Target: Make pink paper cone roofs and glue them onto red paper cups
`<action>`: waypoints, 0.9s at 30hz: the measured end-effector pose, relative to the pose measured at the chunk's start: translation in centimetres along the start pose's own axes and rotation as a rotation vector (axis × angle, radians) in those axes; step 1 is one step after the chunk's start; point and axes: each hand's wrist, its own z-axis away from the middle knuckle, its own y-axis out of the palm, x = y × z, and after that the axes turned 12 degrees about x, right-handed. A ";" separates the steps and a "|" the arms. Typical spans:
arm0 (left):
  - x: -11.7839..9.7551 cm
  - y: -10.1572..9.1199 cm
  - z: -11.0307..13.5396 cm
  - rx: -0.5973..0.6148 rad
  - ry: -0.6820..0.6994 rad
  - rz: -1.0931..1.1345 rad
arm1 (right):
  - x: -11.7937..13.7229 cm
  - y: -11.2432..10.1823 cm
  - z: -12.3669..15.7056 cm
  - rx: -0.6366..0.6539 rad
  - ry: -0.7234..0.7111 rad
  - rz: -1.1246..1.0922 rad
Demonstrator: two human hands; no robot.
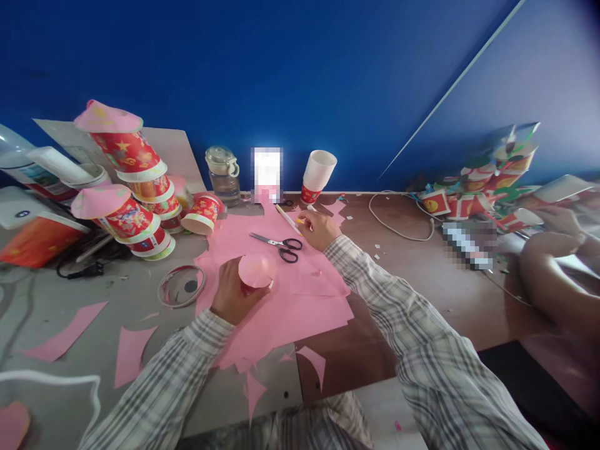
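Observation:
My left hand [233,289] is wrapped round a paper cup, mostly hidden by the fingers, whose top is covered by a pink paper disc [255,271]. Farther off, my right hand [319,229] has its fingers bent together beside a slim whitish stick [287,217]. A small yellow and white bit shows at those fingertips, too small to name. Between the hands lie black-handled scissors [281,244], blades pointing left. Beneath everything spreads a large pink paper sheet [300,312] with cut edges.
At left stand stacked red paper cups [129,150] with pink cone tops. Behind are a water jug [222,175] and nested cups [319,175]. A tape roll [182,287] and pink scraps [70,331] lie about. Another person's arm [548,275] rests at right, near more cup crafts [478,187].

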 end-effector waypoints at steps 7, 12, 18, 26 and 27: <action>0.3 -0.2 0.2 0.022 0.031 -0.022 | 0.4 0.2 -1.8 0.010 -0.032 0.031; 0.4 -0.2 0.3 0.008 0.040 -0.032 | 1.4 -0.3 -4.6 0.044 -0.048 0.109; 0.4 -0.2 0.2 0.009 0.050 -0.039 | 2.4 -0.9 -6.9 0.120 -0.071 0.204; 0.4 -0.2 0.3 0.001 0.055 -0.028 | 3.0 -1.1 -7.4 0.172 -0.055 0.266; 0.4 -0.2 0.3 -0.001 0.052 -0.024 | 2.9 -1.2 -7.4 0.173 -0.053 0.269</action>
